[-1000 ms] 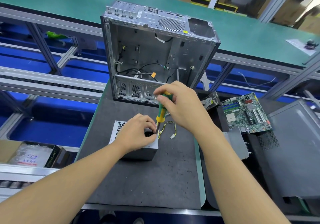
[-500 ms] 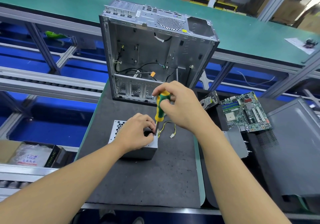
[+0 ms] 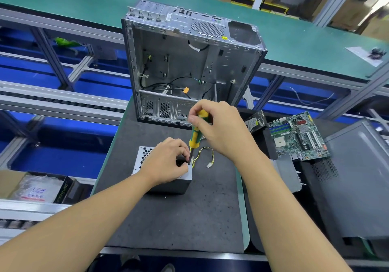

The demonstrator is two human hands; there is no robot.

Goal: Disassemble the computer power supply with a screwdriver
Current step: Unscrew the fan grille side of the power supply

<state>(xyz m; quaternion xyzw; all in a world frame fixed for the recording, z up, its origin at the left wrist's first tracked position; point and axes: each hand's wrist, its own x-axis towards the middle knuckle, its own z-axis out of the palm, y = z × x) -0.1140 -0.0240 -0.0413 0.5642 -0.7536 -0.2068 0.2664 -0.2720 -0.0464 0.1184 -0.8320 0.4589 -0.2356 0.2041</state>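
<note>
Right grip: right hand closed round the green-and-yellow handle of the screwdriver; shaft near upright, tip down.
Left grip: left hand rests on top of the power supply, fingers curled at its 3 o'clock corner beside the shaft's tip.
Power supply: grey box on the dark worktop, at 6 o'clock from the open computer case.
Technique: 1 screw, hidden by fingers; press straight down, turn slowly, and brace the box so the tip cannot slip toward the loose wires at 3 o'clock.

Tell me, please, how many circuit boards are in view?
1: the green motherboard lies to the right of the grey mat, past the right hand. Any boards inside the power supply are hidden.
</note>
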